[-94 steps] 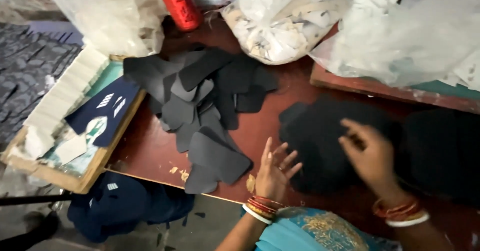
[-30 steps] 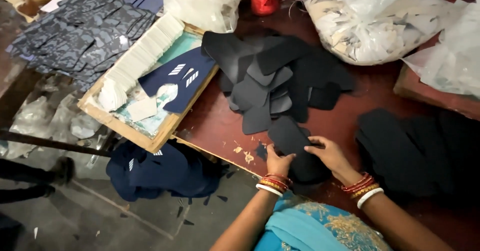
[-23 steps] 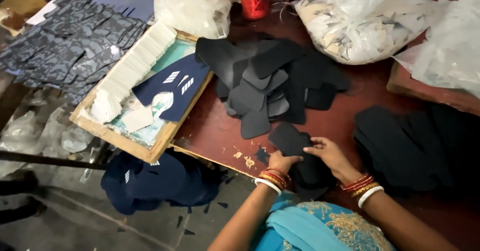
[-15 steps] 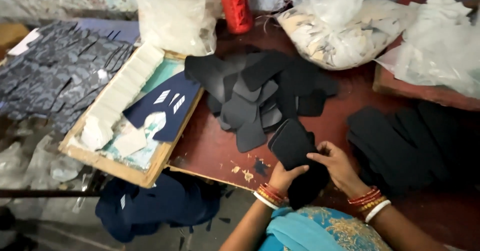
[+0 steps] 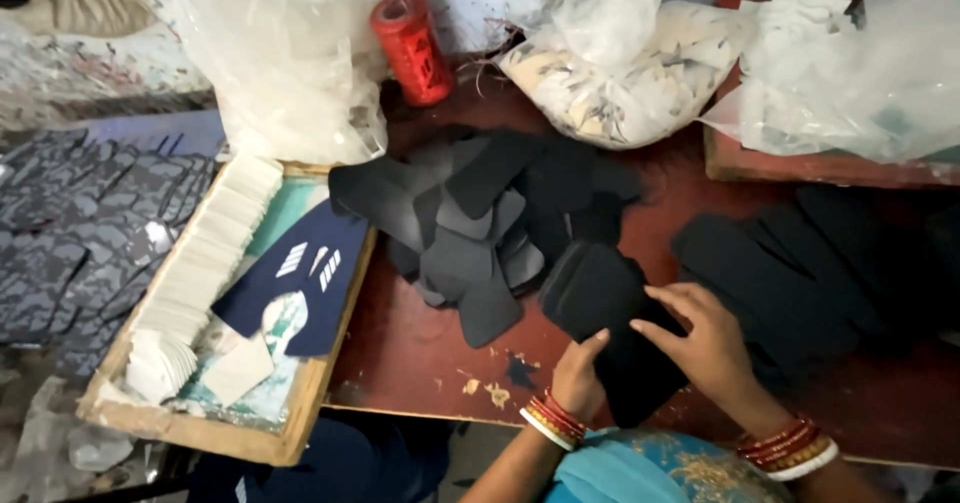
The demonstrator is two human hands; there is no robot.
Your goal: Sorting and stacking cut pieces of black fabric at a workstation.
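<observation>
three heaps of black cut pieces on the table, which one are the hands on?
The small stack of black pieces at the table's front edge: left hand grips it from below, right hand lies on top. The fanned middle pile and right-hand pile lie untouched.

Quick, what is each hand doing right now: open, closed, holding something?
Left hand: closed on the black piece, at its near edge.
Right hand: open, fingers resting flat on that piece.

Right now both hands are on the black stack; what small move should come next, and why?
Probably square the black stack with both hands: the left hand props its near edge, the right hand lies flat on top, and the pieces look slightly fanned at the far corner.
</observation>
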